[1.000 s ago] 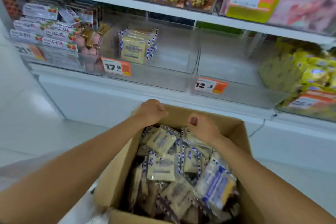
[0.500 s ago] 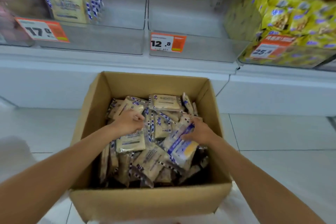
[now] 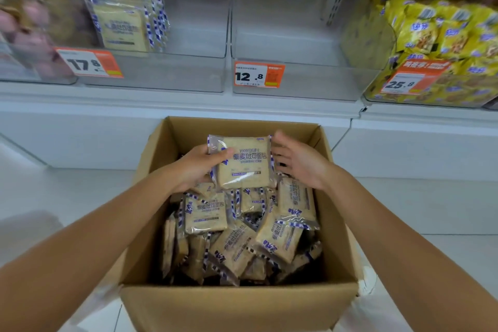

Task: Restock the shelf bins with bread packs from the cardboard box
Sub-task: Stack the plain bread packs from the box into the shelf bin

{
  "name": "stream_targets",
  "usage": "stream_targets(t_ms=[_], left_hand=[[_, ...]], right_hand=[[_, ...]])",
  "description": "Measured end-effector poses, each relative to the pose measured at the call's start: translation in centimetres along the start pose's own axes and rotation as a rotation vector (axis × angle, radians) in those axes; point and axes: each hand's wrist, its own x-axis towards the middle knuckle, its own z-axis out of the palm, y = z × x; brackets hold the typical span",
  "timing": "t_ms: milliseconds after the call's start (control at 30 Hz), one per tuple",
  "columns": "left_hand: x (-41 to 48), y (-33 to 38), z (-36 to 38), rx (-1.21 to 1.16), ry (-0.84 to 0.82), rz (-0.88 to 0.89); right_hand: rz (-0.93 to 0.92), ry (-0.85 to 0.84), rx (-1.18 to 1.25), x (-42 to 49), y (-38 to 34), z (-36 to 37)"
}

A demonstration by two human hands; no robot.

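One bread pack (image 3: 244,162) held by left hand (image 3: 199,167).

The centre bin (image 3: 310,81), at upper middle of the frame, offered open room from wall to wall behind its low front. The left bin (image 3: 194,35) was free only to the right of its standing packs (image 3: 121,24). Yellow bags (image 3: 431,35) crammed the upper right. The cardboard box (image 3: 237,302) stood open-topped, its loose packs (image 3: 237,237) heaped inside.

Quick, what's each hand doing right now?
Left hand: holding a bread pack over the cardboard box.
Right hand: open, fingers spread beside that pack.
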Motion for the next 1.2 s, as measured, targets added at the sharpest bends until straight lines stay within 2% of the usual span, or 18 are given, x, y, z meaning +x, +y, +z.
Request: stream_targets(t_ms=[100, 200, 267, 367, 467, 567, 600, 733, 800, 867, 933, 1000, 1100, 1200], left_hand=[[0.1, -0.9, -0.3, -0.103, -0.055, -0.029], [0.3, -1.5, -1.0, -0.27, 0.047, -0.021], [0.5, -2.3, -2.3, -0.348, 0.169, -0.015], [0.8, -3.6, -4.5, -0.368, 0.311, -0.027], [0.6, -4.2, -5.7, -0.35, 0.318, -0.029], [0.1, -3.9, -6.2, -0.364, 0.298, -0.013], [0.1, -4.0, -6.3, -0.361, 0.3, -0.015], [0.5, -4.0, -6.2, -0.33, 0.331, -0.095], [0.4, -3.0, -5.6, -0.366, 0.224, -0.143], [0.1, -1.6, -4.6, -0.385, 0.091, -0.142], [-0.1, -0.8, -4.1, -0.317, 0.086, -0.101], [-0.6, -0.2, -4.6, -0.285, 0.12, -0.06], [-2.1, 0.8, -6.5, -0.333, 0.037, 0.003], [-4.0, 2.7, -8.5, -0.319, -0.026, 0.071]], right_hand=[[-0.036, 0.003, -0.047, 0.7, 0.4, 1.3], [-0.088, 0.124, -0.144, 2.3, 1.8, 1.0], [-0.109, 0.243, -0.42, 3.6, 2.8, 0.3], [-0.086, 0.215, -0.787, 6.4, 4.4, 0.6], [-0.109, 0.13, -1.121, 8.8, 6.3, 1.5], [-0.253, 0.197, -1.349, 9.2, 8.3, 1.7], [-0.313, 0.259, -1.316, 9.0, 8.8, 1.9], [-0.549, 0.423, -0.804, 7.0, 7.2, 3.9], [-0.724, 0.397, -0.878, 5.8, 5.2, 5.5], [-0.864, 0.257, -1.087, 5.2, 3.4, 7.1], [-0.764, 0.097, -1.056, 4.7, 1.7, 8.2], [-0.533, 0.077, -0.786, 4.2, -0.7, 8.7], [-0.295, 0.09, -0.484, 3.8, -4.4, 9.2], [-0.192, -0.011, -0.232, 4.4, -7.6, 11.2]])
